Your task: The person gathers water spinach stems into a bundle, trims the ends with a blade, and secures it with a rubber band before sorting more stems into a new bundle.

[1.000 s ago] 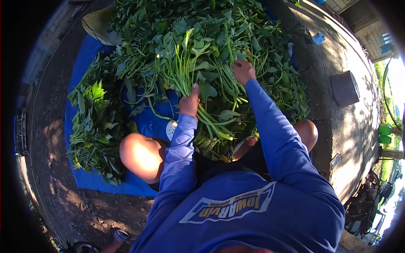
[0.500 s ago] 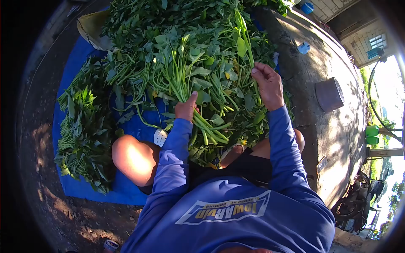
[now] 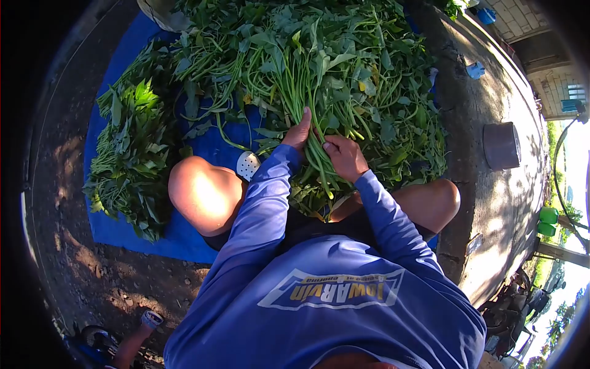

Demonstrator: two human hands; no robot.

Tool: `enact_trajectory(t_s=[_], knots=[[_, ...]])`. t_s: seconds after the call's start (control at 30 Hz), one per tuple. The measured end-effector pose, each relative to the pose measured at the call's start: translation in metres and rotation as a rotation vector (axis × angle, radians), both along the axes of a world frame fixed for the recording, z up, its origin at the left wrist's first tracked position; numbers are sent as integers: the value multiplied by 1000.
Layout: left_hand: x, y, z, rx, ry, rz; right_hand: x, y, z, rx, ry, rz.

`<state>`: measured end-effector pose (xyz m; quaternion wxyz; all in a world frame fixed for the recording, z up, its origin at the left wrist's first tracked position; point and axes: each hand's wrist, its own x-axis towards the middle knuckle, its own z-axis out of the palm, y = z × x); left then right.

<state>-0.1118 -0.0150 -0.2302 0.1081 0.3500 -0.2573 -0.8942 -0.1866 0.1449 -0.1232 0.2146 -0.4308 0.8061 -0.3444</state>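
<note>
the left hand (image 3: 297,133) is closed around the green bunch (image 3: 299,86), leaves (image 3: 322,63) above this grip, stem ends (image 3: 329,192) below; the right hand (image 3: 346,158) touches its stems (image 3: 316,155), how closed i cannot tell.

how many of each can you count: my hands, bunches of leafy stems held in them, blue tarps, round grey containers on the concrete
Hands: 2, the left hand and the right hand
Held bunch of leafy stems: 1
Blue tarp: 1
Round grey container: 1
Total: 5
</note>
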Motion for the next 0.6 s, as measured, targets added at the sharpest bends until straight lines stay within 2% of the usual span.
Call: enact_trajectory(t_s=[0.07, 0.1, 0.2, 0.23, 0.33, 0.37, 0.47, 0.57, 0.6], knots=[[-5, 3, 0, -91, -146, 85, -2, -1, -3, 8, 15, 21], [-2, 13, 22, -214, -182, 191, -2, -2, -3, 24, 13, 18], [-5, 22, 34, -495, -161, 370, -2, -5, -7, 37, 8, 18], [-1, 24, 47, -588, -285, 344, 0, -5, -8, 37, 5, 17], [2, -7, 24, -624, -637, -157, 3, -8, -12, 61, 90, 15], [1, -7, 9, -565, -540, -123, 3, -9, -13, 41, 88, 14], [2, -11, 2, -626, -532, -247, 6, -16, -13, 36, 66, 32], [9, -19, 8, -494, -246, -296, 14, -23, -11, 79, 55, 43], [7, -21, 4, -513, -304, -253, 22, -23, -13, 53, 68, 22]])
